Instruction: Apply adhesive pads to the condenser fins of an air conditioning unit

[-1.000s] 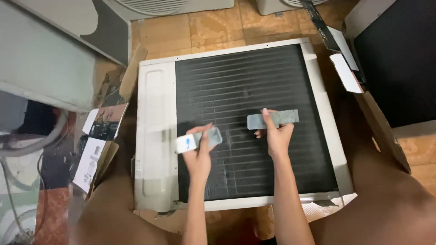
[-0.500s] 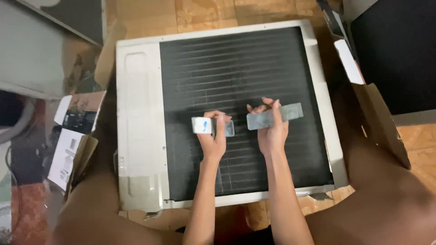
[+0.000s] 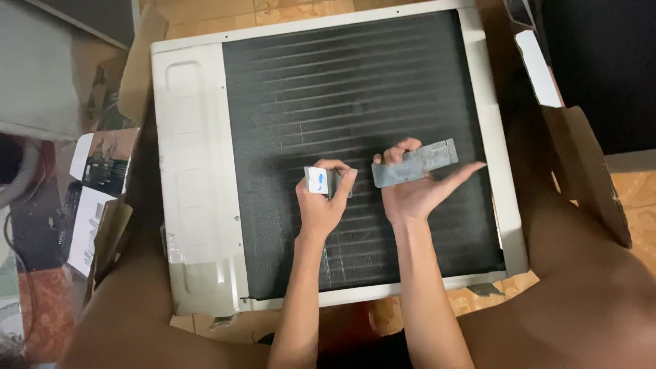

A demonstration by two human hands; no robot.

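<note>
A white air-conditioner unit [image 3: 195, 178] lies flat on the floor, its black finned coil [image 3: 342, 89] facing up. My left hand [image 3: 324, 201] pinches a small white and grey block with a blue mark [image 3: 318, 181] over the middle of the coil. Just to its right, my right hand [image 3: 417, 191] holds a flat grey strip [image 3: 415, 164] by its left end, the fingers partly spread beneath it. Both hands hover close together above the fins. My bare knees frame the unit at the bottom left and right.
Torn cardboard flaps [image 3: 588, 171] of the unit's box stand along the right side. To the left lie a printed booklet [image 3: 85, 225], more cardboard and a grey hose [image 3: 20, 181]. A dark panel [image 3: 601, 61] fills the top right. Tiled floor [image 3: 632, 198] shows around it.
The view has moved closer over the unit. My two hands have come nearer to each other, and my right hand's fingers have opened out under the grey strip.
</note>
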